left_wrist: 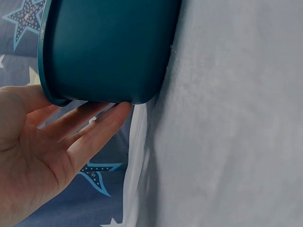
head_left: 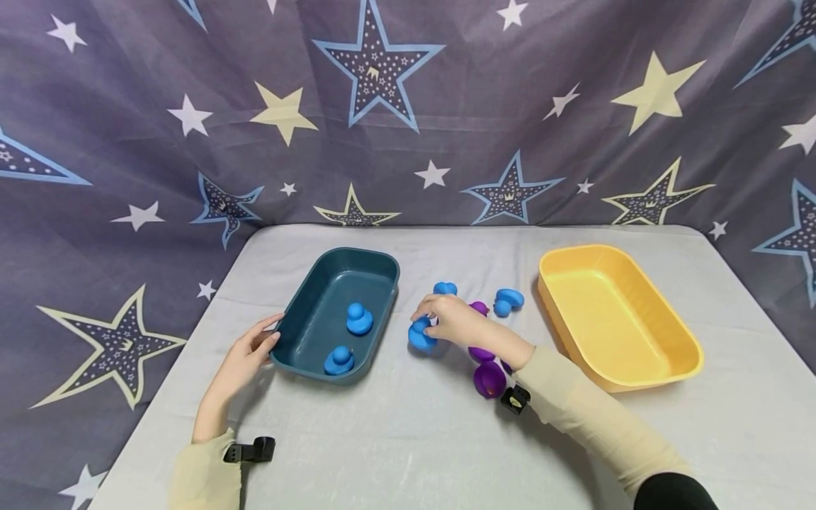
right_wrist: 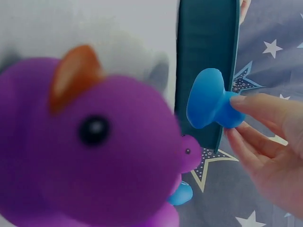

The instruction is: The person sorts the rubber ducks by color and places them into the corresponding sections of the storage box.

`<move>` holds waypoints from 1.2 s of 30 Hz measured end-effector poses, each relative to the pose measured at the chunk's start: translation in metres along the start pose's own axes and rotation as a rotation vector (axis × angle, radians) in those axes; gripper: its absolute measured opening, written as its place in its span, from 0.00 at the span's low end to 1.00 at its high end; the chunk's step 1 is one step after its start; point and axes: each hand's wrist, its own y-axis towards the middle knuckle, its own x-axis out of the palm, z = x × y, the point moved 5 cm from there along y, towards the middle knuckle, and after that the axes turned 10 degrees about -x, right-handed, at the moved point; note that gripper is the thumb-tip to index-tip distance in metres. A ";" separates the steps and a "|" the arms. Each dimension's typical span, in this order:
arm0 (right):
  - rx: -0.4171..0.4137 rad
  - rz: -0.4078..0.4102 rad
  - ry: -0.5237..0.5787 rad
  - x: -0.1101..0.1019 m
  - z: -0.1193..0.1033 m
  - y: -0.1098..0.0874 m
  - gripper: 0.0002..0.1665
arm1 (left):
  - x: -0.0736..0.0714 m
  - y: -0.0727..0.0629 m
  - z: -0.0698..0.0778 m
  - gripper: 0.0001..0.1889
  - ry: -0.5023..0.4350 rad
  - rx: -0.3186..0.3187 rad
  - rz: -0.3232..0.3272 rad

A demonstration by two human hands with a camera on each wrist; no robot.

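Pinching a blue rubber duck (head_left: 421,334) in the right hand (head_left: 455,320), by its small round head, with the thumb on one side and fingertips on the other — closed down to the toy's width, leaving the broad body jutting clear of the grip. Holding it between the teal tub (head_left: 325,290) and the purple ducks (head_left: 489,380), above or on the white cloth (head_left: 357,453); cannot tell which.

Resting the left hand (head_left: 245,354) against the outside of the tub's left side, near the close corner, with fingers fairly straight and a little apart, touching rim and wall rather than wrapping round.

Counting two more in the tub: an upright blue duck (head_left: 359,320) near the right wall, and another blue duck (head_left: 339,361) at the close end. Out on the cloth, seeing a partly hidden blue duck (head_left: 445,288) just beyond the right hand and a tipped blue duck (head_left: 508,302) farther right. Cannot count the purple ones — partly covered by the right forearm. Showing large in the right wrist view: a purple duck with an orange bill (right_wrist: 123,142). At far right, set at a slant: a yellow tub (head_left: 596,319).
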 end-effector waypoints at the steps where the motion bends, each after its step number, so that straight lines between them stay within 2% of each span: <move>1: 0.003 0.006 0.003 -0.001 0.000 0.000 0.15 | 0.000 0.000 0.000 0.22 0.001 -0.001 0.000; 12: 0.011 0.111 0.039 -0.011 -0.004 0.006 0.15 | 0.000 0.001 -0.001 0.22 0.009 0.001 0.000; 36: 0.069 0.223 0.141 -0.022 -0.004 0.034 0.16 | 0.000 0.000 0.000 0.22 0.001 -0.002 -0.009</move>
